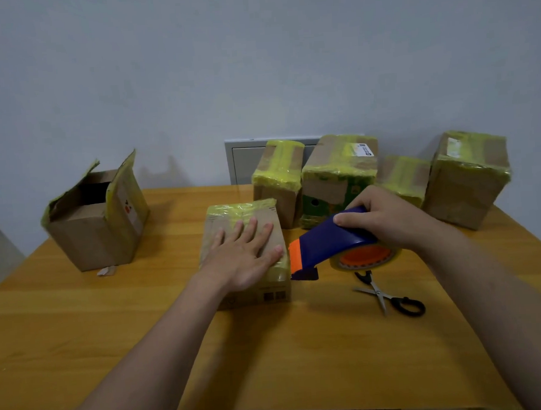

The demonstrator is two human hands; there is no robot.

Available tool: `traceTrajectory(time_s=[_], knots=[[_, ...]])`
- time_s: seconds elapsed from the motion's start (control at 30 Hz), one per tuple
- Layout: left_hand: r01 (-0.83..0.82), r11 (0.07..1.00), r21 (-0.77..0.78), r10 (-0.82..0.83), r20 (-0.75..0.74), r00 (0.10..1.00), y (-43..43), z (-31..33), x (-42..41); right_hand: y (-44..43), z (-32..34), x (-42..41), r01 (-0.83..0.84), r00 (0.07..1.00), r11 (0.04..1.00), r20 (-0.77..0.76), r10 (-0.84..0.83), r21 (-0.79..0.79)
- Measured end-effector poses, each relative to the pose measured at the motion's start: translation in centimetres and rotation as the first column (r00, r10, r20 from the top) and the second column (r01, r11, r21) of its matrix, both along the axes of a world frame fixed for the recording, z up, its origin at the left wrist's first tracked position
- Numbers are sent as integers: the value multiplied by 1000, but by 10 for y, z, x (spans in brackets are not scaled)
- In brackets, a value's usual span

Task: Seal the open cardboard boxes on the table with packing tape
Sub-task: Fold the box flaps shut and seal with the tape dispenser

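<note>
Sealing nearly done: a person's left hand [245, 260] lies flat, fingers straight and spread, on the yellow-taped top of a small cardboard box [259, 296] at the middle of the desk [113, 341]. The right hand [387, 220] grips a blue tape dispenser [328, 242], fingers curled over its hood, just beside the box's right side. The dispenser's orange front end hangs low by the box's near right corner, and the roll of tape [364, 257] sits under the palm. Whether a strip joins dispenser and box cannot be told.

Along the desk's far edge, towards the right corner, four sealed boxes [337, 175] stand close together, each banded in yellowish tape. Judging by the tape across its top, the small box looks all but finished, the flat hand apparently pressing the last strip down.

One job plainly remains. Near the far left corner, well apart from the rest, an open box [96, 225] stands with its flaps up and its dark inside showing. A small scrap [107, 271] lies at its foot.

Scissors [388, 295] lie open on the desk just in front of the dispenser, untouched by either hand.
</note>
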State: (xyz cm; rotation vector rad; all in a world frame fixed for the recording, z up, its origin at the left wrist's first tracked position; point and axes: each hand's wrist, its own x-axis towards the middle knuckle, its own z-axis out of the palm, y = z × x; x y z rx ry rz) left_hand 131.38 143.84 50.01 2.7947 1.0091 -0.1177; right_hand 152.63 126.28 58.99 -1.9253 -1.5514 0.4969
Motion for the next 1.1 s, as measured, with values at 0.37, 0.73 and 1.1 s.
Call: traceTrajectory(time_s=[0.37,0.73,1.1], knots=[[-8,1000,24,8,-13,1000,-1,0,4,12,25,-37,124,951,992,287,-110,-31],[2,999,37,-2,-11,1000,-2,1,3,3,24,-35,116,950,992,298,-96,-50],[18,998,56,-16,-27,1000,-1,1,2,5,28,-40,50,876,998,482,-22,-46]])
